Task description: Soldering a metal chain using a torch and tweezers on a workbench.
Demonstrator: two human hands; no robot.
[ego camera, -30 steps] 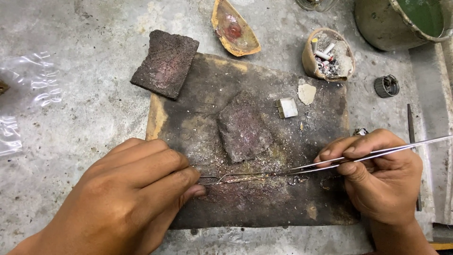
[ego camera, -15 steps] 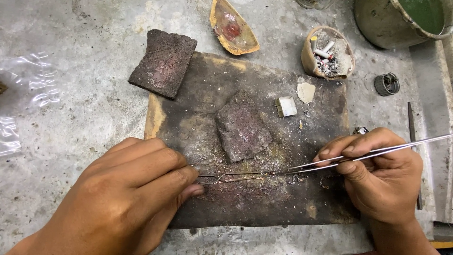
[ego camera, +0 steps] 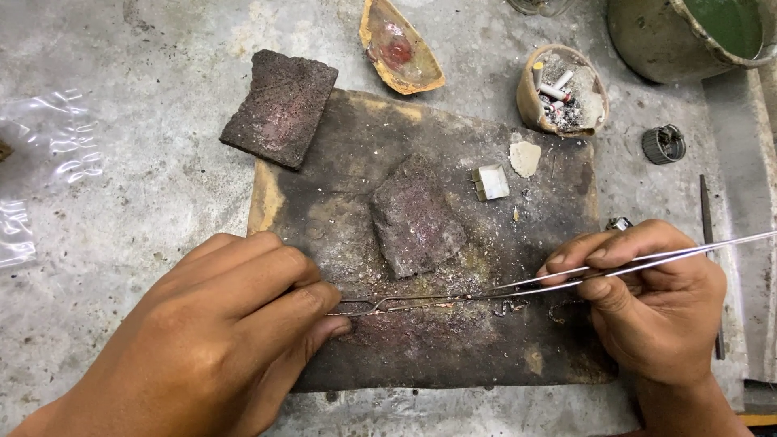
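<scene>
Both hands pinch: left hand (ego camera: 218,340) pins the thin wire (ego camera: 352,307) to the charred board (ego camera: 324,202); right hand (ego camera: 655,307) squeezes tweezers (ego camera: 518,287) on it. I'd keep a light, level grip.

Your left hand (ego camera: 218,332) and right hand (ego camera: 655,311) crowd the near edge of the scorched soldering board (ego camera: 348,146), the long tweezers (ego camera: 566,279) stretched between them like a bar across the front strip. Behind that line, a dark slab (ego camera: 417,214) sits mid-board, with a small white block (ego camera: 490,182) and a pale chip (ego camera: 524,158) just beyond; bare board lies open to the slab's left. A second slab (ego camera: 279,105) overhangs the far left corner. The far edge is hemmed by a broken clay dish (ego camera: 401,48) and a cup of stubs (ego camera: 562,101). Open concrete bench (ego camera: 146,202) runs wide on your left, up to crumpled plastic (ego camera: 40,170).
</scene>
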